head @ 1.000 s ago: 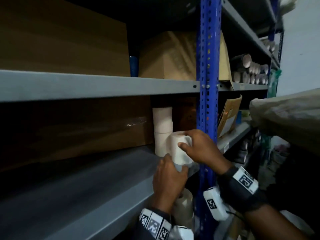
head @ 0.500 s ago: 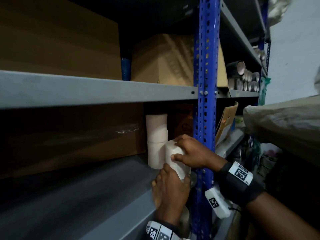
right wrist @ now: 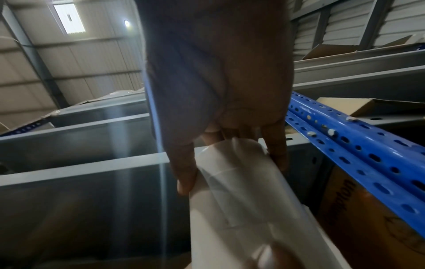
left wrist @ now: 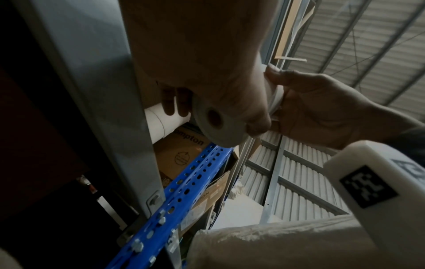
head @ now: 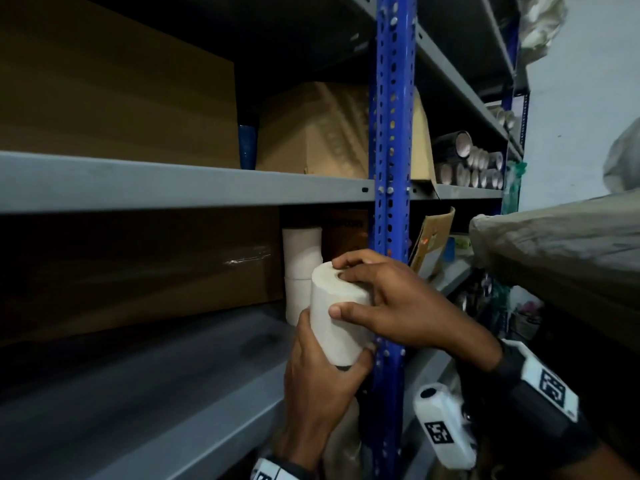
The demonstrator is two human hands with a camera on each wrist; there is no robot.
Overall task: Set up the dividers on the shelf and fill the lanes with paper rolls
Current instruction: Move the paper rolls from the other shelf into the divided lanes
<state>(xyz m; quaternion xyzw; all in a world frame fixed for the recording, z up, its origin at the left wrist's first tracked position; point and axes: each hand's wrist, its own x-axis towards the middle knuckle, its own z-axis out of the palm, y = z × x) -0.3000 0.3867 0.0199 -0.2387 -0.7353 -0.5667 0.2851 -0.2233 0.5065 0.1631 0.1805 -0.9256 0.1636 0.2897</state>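
Both hands hold one white paper roll [head: 334,315] at the front right of the grey shelf [head: 145,393], tilted and just left of the blue upright. My left hand [head: 322,382] grips it from below, fingers curled round its lower end [left wrist: 216,125]. My right hand [head: 391,299] clasps the top, thumb on the side and fingers over the upper face [right wrist: 232,174]. Behind it two white rolls [head: 301,268] stand stacked on the shelf. No divider shows in any view.
A blue perforated upright [head: 391,202] stands right against the held roll. A large brown carton [head: 138,268] fills the shelf's left back, another carton [head: 346,230] sits behind the stack. Cardboard boxes and dark tubes [head: 471,164] sit above. A bulky sack [head: 561,251] hangs at right.
The held roll has tipped so its top face shows, and my right hand has slid over that top. My left hand has come up higher round the roll's lower end.
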